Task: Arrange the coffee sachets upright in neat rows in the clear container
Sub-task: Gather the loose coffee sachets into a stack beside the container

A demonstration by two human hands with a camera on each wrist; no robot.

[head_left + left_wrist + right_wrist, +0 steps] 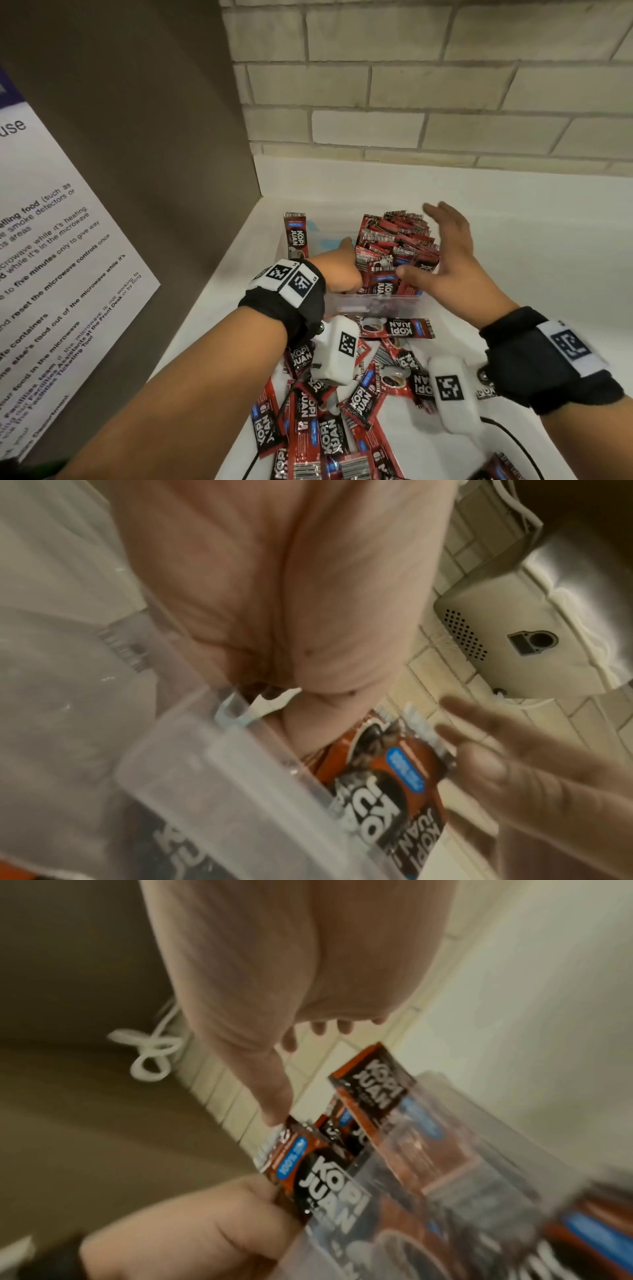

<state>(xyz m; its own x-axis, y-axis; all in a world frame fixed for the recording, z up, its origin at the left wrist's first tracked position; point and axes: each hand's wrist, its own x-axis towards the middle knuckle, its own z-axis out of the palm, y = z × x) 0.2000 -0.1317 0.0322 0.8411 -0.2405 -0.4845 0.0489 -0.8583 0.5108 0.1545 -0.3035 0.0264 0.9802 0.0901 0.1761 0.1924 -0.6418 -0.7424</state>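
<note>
Red and black coffee sachets are seen packed upright in the right part of the clear container, which stands on the white counter near the brick wall; a single sachet leans at the far left wall of the container, apart from the pack. The block is bracketed by both hands: the left hand is pressed against its left face from inside the container, with the fingers hidden, so whether anything is gripped cannot be told; the right hand is spread flat, fingers straight, along its right side and near corner, with nothing held. The step in hand is judged to be squaring and compacting the standing rows. Many loose sachets are left lying on the counter in front of the container, so the task is judged partly done. Next, the pack would have to be kept braced while more sachets are gathered and slid in upright
</note>
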